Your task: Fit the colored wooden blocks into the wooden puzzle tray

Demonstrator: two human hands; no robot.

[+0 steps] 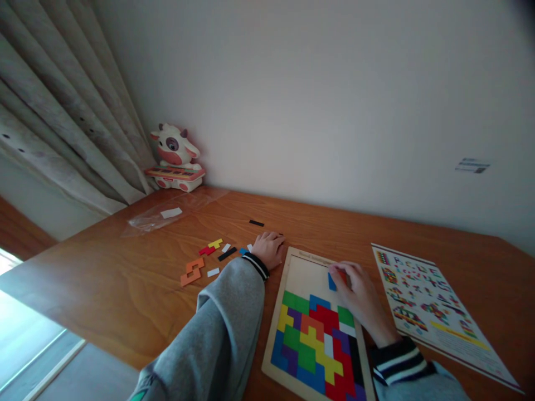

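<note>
A wooden puzzle board point(281, 303) lies in front of me, its lower part filled with coloured block pieces and the upper part showing bare wood. Over its upper right, my right hand point(353, 284) pinches a blue puzzle piece point(331, 282); a red-orange patch shows between the fingers, partly hidden. My left hand point(270, 249) rests palm down on the table, just off the board's upper left corner, with its fingers out. Beside it lie loose pieces: a black bar point(227, 254), orange pieces point(191, 273), a red one point(207, 250) and a yellow one point(215, 243).
A printed pattern sheet point(437, 312) lies right of the board. Another black bar point(256, 223) is farther back. At the back left, a clear plastic bag point(146, 221) lies before a cow toy with a keyboard point(175, 161). The wall point(317, 111) rises behind the table.
</note>
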